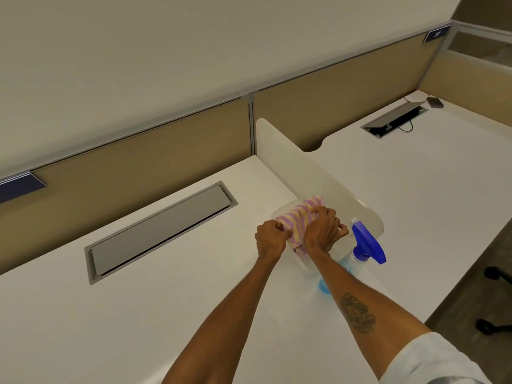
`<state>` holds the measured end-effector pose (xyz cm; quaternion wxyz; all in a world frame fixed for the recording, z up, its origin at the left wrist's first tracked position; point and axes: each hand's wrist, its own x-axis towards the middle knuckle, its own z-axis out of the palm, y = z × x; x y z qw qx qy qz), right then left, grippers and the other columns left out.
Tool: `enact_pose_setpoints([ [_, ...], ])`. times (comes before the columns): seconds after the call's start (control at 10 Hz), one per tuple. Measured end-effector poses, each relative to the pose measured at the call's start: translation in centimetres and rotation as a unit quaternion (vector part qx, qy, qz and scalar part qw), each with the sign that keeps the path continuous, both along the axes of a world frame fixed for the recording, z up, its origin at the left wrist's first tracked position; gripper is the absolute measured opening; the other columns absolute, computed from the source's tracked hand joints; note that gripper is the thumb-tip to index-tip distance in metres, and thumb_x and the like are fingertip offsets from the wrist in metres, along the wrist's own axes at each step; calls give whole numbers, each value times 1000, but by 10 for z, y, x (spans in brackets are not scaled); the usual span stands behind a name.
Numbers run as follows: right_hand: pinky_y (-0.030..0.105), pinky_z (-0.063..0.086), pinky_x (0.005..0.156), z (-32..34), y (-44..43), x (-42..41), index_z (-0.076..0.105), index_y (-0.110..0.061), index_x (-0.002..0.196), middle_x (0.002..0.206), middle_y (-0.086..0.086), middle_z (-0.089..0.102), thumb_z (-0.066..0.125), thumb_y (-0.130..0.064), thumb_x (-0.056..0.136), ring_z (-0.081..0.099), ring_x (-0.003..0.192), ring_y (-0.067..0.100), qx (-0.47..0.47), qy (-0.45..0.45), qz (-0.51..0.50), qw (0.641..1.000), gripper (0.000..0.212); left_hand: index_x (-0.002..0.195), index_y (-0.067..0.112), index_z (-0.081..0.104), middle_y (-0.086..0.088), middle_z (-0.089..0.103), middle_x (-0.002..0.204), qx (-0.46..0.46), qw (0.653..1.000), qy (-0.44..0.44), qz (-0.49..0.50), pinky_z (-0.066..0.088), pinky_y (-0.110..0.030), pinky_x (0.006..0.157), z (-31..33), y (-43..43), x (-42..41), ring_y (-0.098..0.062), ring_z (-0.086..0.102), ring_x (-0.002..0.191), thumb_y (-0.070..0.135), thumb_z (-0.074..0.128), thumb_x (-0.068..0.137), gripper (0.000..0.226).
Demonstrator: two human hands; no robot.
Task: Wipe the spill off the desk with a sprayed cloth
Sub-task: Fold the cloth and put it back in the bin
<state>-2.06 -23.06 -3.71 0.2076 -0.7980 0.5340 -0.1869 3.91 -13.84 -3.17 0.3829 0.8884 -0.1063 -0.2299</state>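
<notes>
A pink-and-yellow striped cloth (299, 220) is bunched over a clear plastic bin (279, 213) on the white desk (138, 314). My left hand (270, 239) grips the cloth's left end and my right hand (322, 231) grips its right part, both with fingers closed on the fabric. A spray bottle (365, 245) with a blue trigger head and blue liquid stands just right of my right hand, partly hidden behind my forearm. I cannot make out a spill on the desk.
A frosted divider panel (304, 167) runs between this desk and the neighbouring desk (415, 189). A grey cable-tray lid (163, 231) is set into the desk at left. Tan partition walls close the back. Chair casters (493, 300) stand on the floor at right.
</notes>
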Motion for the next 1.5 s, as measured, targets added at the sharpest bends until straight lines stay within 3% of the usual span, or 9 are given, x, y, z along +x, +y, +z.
enact_pose_setpoints([
  [0.1, 46, 37, 96, -16, -1, 3, 58, -7, 120, 114, 19, 61, 66, -37, 90, 58, 105, 32, -22, 12, 16, 1000, 43, 84, 8, 74, -10, 73, 86, 9, 1000, -11, -12, 38, -28, 67, -1, -3, 1, -29, 67, 82, 33, 77, 80, 26],
  [0.2, 44, 35, 103, -29, -12, 7, 53, -9, 122, 119, 15, 59, 62, -42, 92, 53, 112, 28, -7, 123, 18, 992, 45, 84, 6, 73, -11, 73, 86, 25, 999, -27, -30, 40, -28, 64, -5, -8, 2, -30, 68, 80, 29, 75, 81, 23],
  [0.4, 44, 36, 99, -53, -15, 12, 55, -13, 127, 123, 15, 59, 69, -49, 84, 53, 114, 30, -16, 81, 64, 994, 58, 98, 7, 64, -7, 68, 95, -4, 999, -41, -23, 38, -29, 70, -20, -7, -4, -27, 62, 86, 27, 77, 82, 29],
  [0.5, 42, 29, 110, -53, -14, 12, 43, -12, 141, 140, 15, 48, 60, -46, 91, 43, 130, 30, 47, 67, 73, 994, 62, 102, 5, 60, -7, 64, 98, -18, 998, -50, -20, 32, -26, 72, -23, -7, -7, -26, 59, 87, 22, 74, 84, 29],
  [0.7, 49, 37, 106, -40, -13, 6, 54, -33, 132, 141, -8, 48, 42, -32, 95, 42, 130, 18, -63, -5, 158, 985, 39, 111, 7, 54, -8, 59, 113, -44, 996, -74, -9, 40, -37, 88, -23, -3, -8, -26, 58, 101, 24, 60, 96, 25],
  [0.8, 56, 38, 102, -37, -6, 7, 57, -29, 129, 137, -2, 52, 42, -42, 94, 47, 128, 25, -80, 60, 185, 978, 40, 119, 12, 53, -6, 60, 118, -68, 995, -66, 18, 44, -41, 96, -25, 1, -10, -24, 60, 106, 26, 55, 99, 24],
  [0.9, 59, 33, 106, -42, -6, 9, 55, -25, 131, 142, 3, 49, 45, -45, 93, 42, 133, 29, -11, 76, 197, 977, 45, 120, 16, 53, -5, 62, 116, -82, 994, -63, 28, 49, -43, 95, -28, 4, -9, -24, 63, 103, 27, 58, 97, 25],
  [1.1, 51, 33, 112, -52, -13, 18, 43, -15, 142, 146, 13, 43, 56, -49, 93, 35, 138, 32, 50, 150, 183, 970, 61, 120, 21, 54, -1, 65, 112, -87, 995, -48, 2, 53, -41, 91, -32, 10, -3, -24, 68, 94, 31, 62, 95, 29],
  [1.5, 50, 30, 113, -20, 18, 6, 41, -9, 144, 148, 15, 44, 46, -30, 101, 36, 139, 35, 96, -3, 125, 988, 48, 124, 18, 62, -1, 61, 130, 38, 986, -59, -148, 46, -35, 97, -46, 57, -38, -21, 58, 118, 28, 64, 94, 31],
])
